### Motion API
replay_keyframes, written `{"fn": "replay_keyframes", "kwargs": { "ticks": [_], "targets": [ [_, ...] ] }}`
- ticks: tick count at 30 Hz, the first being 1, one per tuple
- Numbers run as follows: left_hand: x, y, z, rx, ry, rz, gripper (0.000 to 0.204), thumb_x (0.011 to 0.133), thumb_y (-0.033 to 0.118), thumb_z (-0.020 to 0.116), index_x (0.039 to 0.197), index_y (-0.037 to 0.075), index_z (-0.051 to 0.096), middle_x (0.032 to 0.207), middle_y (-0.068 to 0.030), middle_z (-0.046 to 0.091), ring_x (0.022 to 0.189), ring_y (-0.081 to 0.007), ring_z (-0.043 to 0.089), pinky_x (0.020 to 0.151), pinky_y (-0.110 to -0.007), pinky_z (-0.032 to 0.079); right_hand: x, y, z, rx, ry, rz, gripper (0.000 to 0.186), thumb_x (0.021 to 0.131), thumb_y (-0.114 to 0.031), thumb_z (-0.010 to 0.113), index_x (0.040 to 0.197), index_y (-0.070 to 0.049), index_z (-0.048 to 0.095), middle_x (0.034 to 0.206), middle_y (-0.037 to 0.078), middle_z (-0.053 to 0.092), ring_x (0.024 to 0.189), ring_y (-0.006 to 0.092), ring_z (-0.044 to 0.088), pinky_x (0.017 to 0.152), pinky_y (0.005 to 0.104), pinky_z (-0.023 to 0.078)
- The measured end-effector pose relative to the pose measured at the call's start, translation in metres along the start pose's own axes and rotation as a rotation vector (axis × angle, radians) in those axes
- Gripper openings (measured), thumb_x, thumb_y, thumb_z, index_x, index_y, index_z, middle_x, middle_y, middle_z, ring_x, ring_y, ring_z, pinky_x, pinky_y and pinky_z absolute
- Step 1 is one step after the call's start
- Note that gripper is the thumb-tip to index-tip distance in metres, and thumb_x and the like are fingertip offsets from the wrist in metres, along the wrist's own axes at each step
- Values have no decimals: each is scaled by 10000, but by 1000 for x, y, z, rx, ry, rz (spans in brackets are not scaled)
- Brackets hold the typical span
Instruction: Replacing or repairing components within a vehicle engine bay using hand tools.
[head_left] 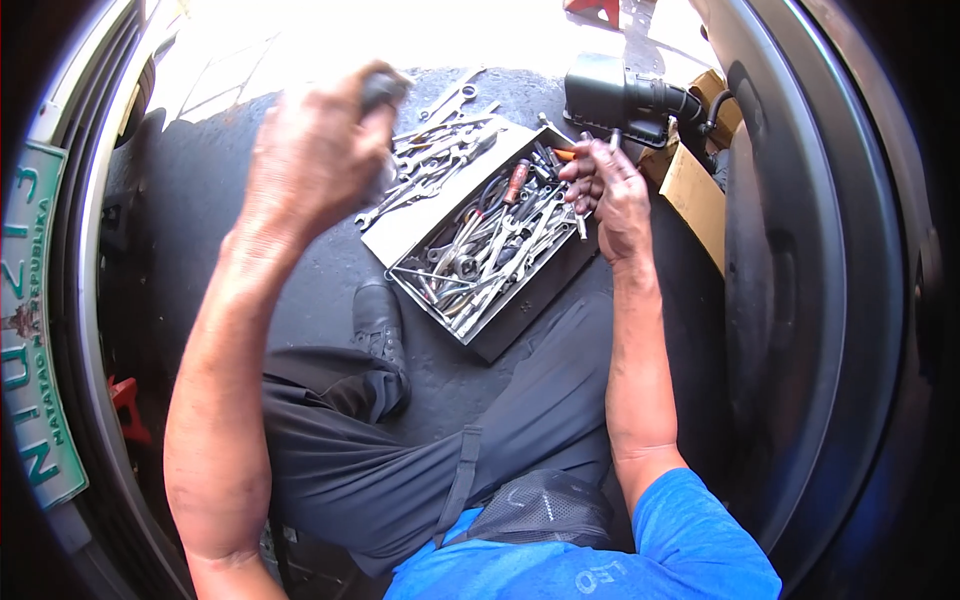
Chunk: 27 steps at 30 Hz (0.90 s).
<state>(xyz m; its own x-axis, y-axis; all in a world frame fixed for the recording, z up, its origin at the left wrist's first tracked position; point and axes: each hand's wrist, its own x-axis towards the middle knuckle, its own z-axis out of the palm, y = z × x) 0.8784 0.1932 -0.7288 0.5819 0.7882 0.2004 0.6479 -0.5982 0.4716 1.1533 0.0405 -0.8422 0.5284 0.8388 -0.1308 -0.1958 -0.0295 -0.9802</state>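
My left hand (315, 150) is raised to the left of the toolbox, blurred by motion. Its fingers are closed around a dark, rounded object (380, 90) whose kind I cannot make out. Over the right corner of the metal toolbox (425, 297) is my right hand (620, 200), its fingers curled inward. A short metal cylinder (615, 138) shows just above those fingertips; whether the hand grips it is unclear. The box is full of loose wrenches (510, 250) and sockets, with a red-handled screwdriver (517, 182) among them. More wrenches (435, 155) lie on the open lid.
A black air filter housing with a ribbed hose (620, 100) stands beyond my right hand, beside a cardboard box (695, 205). A dark vehicle panel (790, 250) rises on the right. On the left is a bumper edge with a green license plate (40, 330). My boot (378, 320) is near the toolbox.
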Motion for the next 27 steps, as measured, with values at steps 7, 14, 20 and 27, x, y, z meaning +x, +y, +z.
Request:
{"fn": "replay_keyframes", "kwargs": {
  "ticks": [7,14,20,27],
  "targets": [
    [12,-42,-24,-523,231,-228,450,984,401,686,1268,51,697,995,-81,755,877,-144,725,809,-314,588,-24,134,-48,-460,-11,390,302,1001,-328,637,1133,-59,674,845,44,724,623,85,631,524,211,478],
    [20,-68,-31,-731,252,-251,451,930,321,775,1302,84,683,1115,-100,744,1003,-172,720,866,-315,595,-57,198,-14,-1142,-672,215,378,997,-371,611,1146,-33,694,1036,228,722,1013,391,698,878,458,538],
    [16,-73,-31,-797,139,-236,324,957,156,719,1273,89,707,1055,-93,747,897,-132,727,771,-261,615,-68,197,-1,-1168,-827,201,348,994,-335,619,1105,-14,695,979,230,721,973,395,700,847,467,539],
    [11,-69,-33,-709,154,-277,411,961,269,732,1292,30,678,1002,-93,744,849,-126,726,733,-255,607,-51,201,-16,-1260,-507,83,252,975,-241,580,1065,-37,698,1002,222,707,989,398,689,879,480,560]
  ]
}}
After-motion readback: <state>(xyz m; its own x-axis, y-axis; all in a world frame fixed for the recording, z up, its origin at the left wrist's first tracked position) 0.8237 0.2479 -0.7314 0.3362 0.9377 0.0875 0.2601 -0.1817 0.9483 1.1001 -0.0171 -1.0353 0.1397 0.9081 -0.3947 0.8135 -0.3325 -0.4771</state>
